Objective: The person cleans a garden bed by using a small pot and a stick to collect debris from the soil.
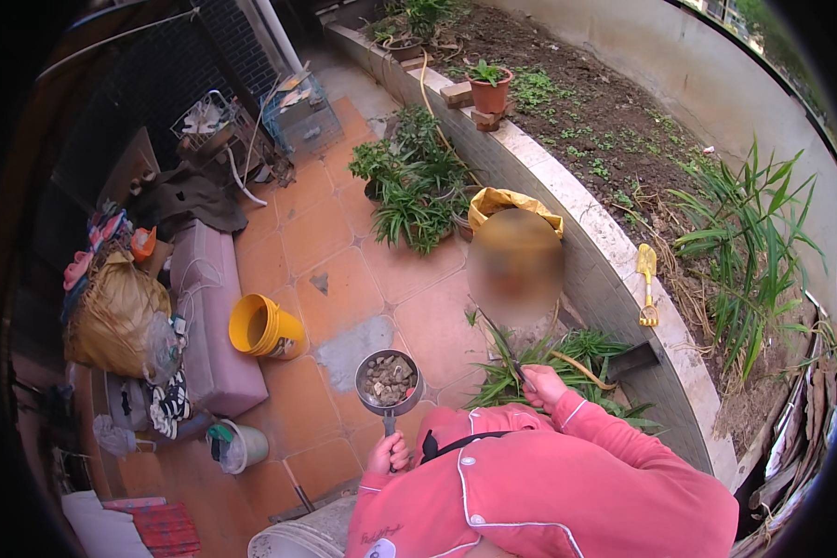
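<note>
My left hand (390,452) grips the handle of a small saucepan (420,382), which holds stones (389,379) or broken rubble. In my right hand (548,387) is the handle of a long, thin dark tool (500,335), whose exact kind I cannot tell; it points up and left, over cut or fallen green leaves. A yellow sack (513,200) with its top open stands beyond it, against the planter wall; its front is blurred out. Green strappy leaves (586,349) lie or grow beside my right hand.
A yellow bucket (268,328) stands left, before a pink padded bench (213,321) near piled bags. Potted plants (418,188) stand ahead. The raised planter's edge (676,342) curves along the right, bearing a yellow toy shovel (646,279) and a terracotta-coloured pot (490,94). White buckets (300,540) stand low.
</note>
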`<state>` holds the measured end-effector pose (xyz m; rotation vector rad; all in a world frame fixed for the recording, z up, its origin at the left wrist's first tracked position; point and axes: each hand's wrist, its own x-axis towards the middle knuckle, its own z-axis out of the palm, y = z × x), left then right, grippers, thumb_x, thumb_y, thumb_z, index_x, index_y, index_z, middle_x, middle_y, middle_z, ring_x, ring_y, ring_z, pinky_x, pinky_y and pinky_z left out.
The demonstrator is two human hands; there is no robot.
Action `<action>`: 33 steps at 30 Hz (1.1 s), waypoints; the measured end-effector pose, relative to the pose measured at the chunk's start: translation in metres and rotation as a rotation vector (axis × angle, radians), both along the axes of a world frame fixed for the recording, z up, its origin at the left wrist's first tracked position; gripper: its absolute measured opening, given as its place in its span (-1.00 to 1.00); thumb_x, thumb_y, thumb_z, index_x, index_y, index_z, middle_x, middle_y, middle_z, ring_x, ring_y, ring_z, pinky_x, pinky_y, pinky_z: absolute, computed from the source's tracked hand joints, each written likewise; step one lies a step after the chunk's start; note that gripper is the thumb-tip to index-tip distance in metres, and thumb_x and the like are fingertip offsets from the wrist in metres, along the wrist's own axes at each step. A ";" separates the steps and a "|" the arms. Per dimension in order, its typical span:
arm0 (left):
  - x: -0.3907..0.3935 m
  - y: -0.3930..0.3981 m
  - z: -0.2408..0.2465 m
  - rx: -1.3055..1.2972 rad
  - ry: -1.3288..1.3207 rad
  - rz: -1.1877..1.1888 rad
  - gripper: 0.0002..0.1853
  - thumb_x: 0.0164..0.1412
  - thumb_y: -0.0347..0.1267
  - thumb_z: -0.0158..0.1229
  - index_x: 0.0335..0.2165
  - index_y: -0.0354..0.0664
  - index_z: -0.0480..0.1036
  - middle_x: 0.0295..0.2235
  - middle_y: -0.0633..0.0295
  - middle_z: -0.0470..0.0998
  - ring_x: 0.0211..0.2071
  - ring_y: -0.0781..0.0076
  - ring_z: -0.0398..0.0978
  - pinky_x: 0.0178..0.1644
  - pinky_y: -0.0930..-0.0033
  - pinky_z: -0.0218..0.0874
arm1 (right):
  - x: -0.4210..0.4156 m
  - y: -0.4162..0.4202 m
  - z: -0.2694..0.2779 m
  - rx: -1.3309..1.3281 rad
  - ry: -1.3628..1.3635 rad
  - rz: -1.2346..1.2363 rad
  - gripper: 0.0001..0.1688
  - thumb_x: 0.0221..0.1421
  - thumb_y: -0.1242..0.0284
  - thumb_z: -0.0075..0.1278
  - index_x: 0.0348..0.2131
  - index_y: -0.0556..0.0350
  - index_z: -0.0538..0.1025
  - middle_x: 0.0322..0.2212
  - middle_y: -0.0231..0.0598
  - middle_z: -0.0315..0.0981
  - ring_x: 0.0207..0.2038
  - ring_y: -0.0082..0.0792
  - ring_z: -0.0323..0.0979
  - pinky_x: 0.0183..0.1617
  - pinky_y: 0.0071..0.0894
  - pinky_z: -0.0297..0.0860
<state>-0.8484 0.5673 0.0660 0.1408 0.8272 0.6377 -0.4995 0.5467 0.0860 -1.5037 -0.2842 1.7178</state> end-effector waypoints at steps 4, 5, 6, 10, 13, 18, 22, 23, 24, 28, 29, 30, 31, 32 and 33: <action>0.008 0.048 0.012 0.037 -0.025 -0.051 -0.89 0.14 -0.39 -0.17 -0.45 -0.20 0.23 -0.73 0.43 0.11 -0.81 0.71 0.01 -0.81 0.67 -0.16 | 0.004 0.019 0.004 0.061 -0.037 -0.126 -0.78 0.06 0.34 -0.24 -0.30 0.04 0.33 -0.79 -0.53 0.00 -0.82 -0.68 -0.11 -0.80 -0.64 -0.22; 0.013 0.060 0.015 0.045 -0.023 -0.058 -0.89 0.14 -0.39 -0.17 -0.45 -0.19 0.23 -0.73 0.43 0.11 -0.81 0.71 0.01 -0.81 0.66 -0.16 | 0.006 0.027 0.004 0.079 -0.039 -0.178 -0.78 0.06 0.35 -0.24 -0.30 0.04 0.32 -0.79 -0.53 0.00 -0.82 -0.68 -0.11 -0.80 -0.64 -0.22; 0.017 0.070 0.014 0.037 -0.039 -0.067 -0.89 0.14 -0.39 -0.18 -0.46 -0.19 0.23 -0.74 0.43 0.11 -0.81 0.71 0.01 -0.81 0.66 -0.16 | 0.009 0.032 0.002 0.087 -0.045 -0.230 -0.78 0.06 0.35 -0.23 -0.29 0.04 0.32 -0.80 -0.53 0.00 -0.82 -0.68 -0.11 -0.80 -0.64 -0.23; 0.030 0.115 0.006 0.038 -0.072 -0.142 -0.87 0.15 -0.37 -0.20 -0.47 -0.18 0.22 -0.74 0.43 0.11 -0.81 0.72 0.01 -0.81 0.66 -0.15 | 0.033 0.076 -0.011 0.134 0.014 -0.347 -0.81 0.06 0.33 -0.21 -0.35 0.04 0.32 -0.80 -0.51 0.00 -0.82 -0.67 -0.11 -0.80 -0.64 -0.24; 0.029 0.156 -0.021 0.043 -0.174 -0.252 -0.86 0.16 -0.35 -0.20 -0.47 -0.16 0.22 -0.74 0.45 0.11 -0.81 0.72 0.00 -0.80 0.66 -0.15 | 0.052 0.126 -0.012 0.122 -0.031 -0.364 -0.79 0.05 0.30 -0.21 -0.53 0.01 0.27 -0.80 -0.49 -0.01 -0.83 -0.65 -0.11 -0.80 -0.62 -0.23; 0.057 0.250 -0.034 0.007 -0.017 -0.380 -0.88 0.15 -0.35 -0.19 -0.46 -0.12 0.22 -0.73 0.46 0.12 -0.81 0.72 0.01 -0.78 0.65 -0.16 | 0.088 0.224 -0.042 0.072 -0.020 -0.517 -0.75 0.02 0.32 -0.21 -0.64 -0.01 0.21 -0.80 -0.48 -0.02 -0.83 -0.63 -0.11 -0.80 -0.59 -0.23; 0.077 0.326 -0.043 -0.001 0.107 -0.513 -0.89 0.14 -0.36 -0.18 -0.47 -0.12 0.21 -0.74 0.46 0.13 -0.81 0.70 0.01 -0.77 0.63 -0.15 | 0.120 0.309 -0.090 -0.028 0.046 -0.673 -0.72 -0.04 0.31 -0.18 -0.69 0.01 0.23 -0.81 -0.44 0.02 -0.85 -0.60 -0.08 -0.81 -0.58 -0.20; 0.084 0.346 -0.039 -0.015 0.119 -0.541 -0.89 0.14 -0.36 -0.18 -0.48 -0.12 0.21 -0.74 0.45 0.13 -0.81 0.70 0.02 -0.77 0.62 -0.14 | 0.128 0.332 -0.100 -0.058 0.046 -0.717 -0.71 -0.05 0.29 -0.17 -0.70 0.01 0.23 -0.82 -0.42 0.04 -0.85 -0.59 -0.06 -0.82 -0.58 -0.19; 0.088 0.364 -0.035 -0.026 0.133 -0.561 -0.89 0.13 -0.36 -0.17 -0.48 -0.12 0.21 -0.74 0.45 0.13 -0.81 0.70 0.02 -0.76 0.62 -0.13 | 0.133 0.357 -0.105 -0.107 0.035 -0.742 -0.72 -0.03 0.30 -0.17 -0.70 -0.04 0.22 -0.83 -0.48 -0.04 -0.85 -0.61 -0.13 -0.81 -0.58 -0.23; 0.123 0.435 -0.015 -0.036 0.184 -0.709 -0.91 0.12 -0.37 -0.15 -0.48 -0.13 0.21 -0.75 0.44 0.12 -0.81 0.69 0.02 -0.76 0.60 -0.11 | 0.167 0.419 -0.132 -0.187 -0.160 -0.860 -0.72 -0.06 0.29 -0.14 -0.71 -0.05 0.23 -0.86 -0.50 -0.06 -0.86 -0.61 -0.13 -0.82 -0.56 -0.23; 0.132 0.450 -0.012 -0.031 0.218 -0.742 -0.92 0.12 -0.38 -0.15 -0.47 -0.13 0.21 -0.74 0.43 0.12 -0.81 0.69 0.02 -0.76 0.61 -0.11 | 0.175 0.426 -0.134 -0.208 -0.232 -0.861 -0.72 -0.07 0.28 -0.12 -0.71 -0.02 0.24 -0.86 -0.48 -0.03 -0.86 -0.60 -0.10 -0.82 -0.56 -0.21; 0.136 0.467 -0.012 -0.027 0.216 -0.765 -0.93 0.12 -0.38 -0.15 -0.46 -0.12 0.21 -0.74 0.43 0.12 -0.82 0.69 0.02 -0.77 0.61 -0.12 | 0.175 0.440 -0.119 -0.223 -0.257 -0.857 -0.71 -0.09 0.28 -0.11 -0.71 0.02 0.27 -0.86 -0.44 0.03 -0.86 -0.57 -0.03 -0.82 -0.55 -0.18; 0.144 0.483 -0.013 -0.021 0.206 -0.804 -0.94 0.12 -0.39 -0.15 -0.46 -0.12 0.21 -0.74 0.43 0.12 -0.82 0.69 0.01 -0.78 0.62 -0.13 | 0.182 0.443 -0.107 -0.214 -0.240 -0.872 -0.70 -0.10 0.28 -0.10 -0.72 0.04 0.28 -0.86 -0.42 0.06 -0.87 -0.57 -0.02 -0.82 -0.53 -0.16; 0.152 0.498 -0.014 -0.015 0.195 -0.845 -0.95 0.12 -0.39 -0.15 -0.45 -0.11 0.22 -0.73 0.43 0.12 -0.82 0.69 0.01 -0.79 0.62 -0.14 | 0.186 0.441 -0.101 -0.195 -0.199 -0.872 -0.70 -0.10 0.29 -0.11 -0.72 0.04 0.28 -0.86 -0.41 0.06 -0.87 -0.57 -0.02 -0.82 -0.52 -0.15; 0.164 0.511 -0.011 -0.031 0.190 -0.878 -0.95 0.12 -0.40 -0.15 -0.44 -0.11 0.21 -0.73 0.43 0.12 -0.82 0.70 0.01 -0.80 0.63 -0.15 | 0.192 0.436 -0.096 -0.172 -0.161 -0.882 -0.70 -0.10 0.29 -0.11 -0.72 0.05 0.28 -0.86 -0.41 0.06 -0.87 -0.57 -0.03 -0.81 -0.52 -0.14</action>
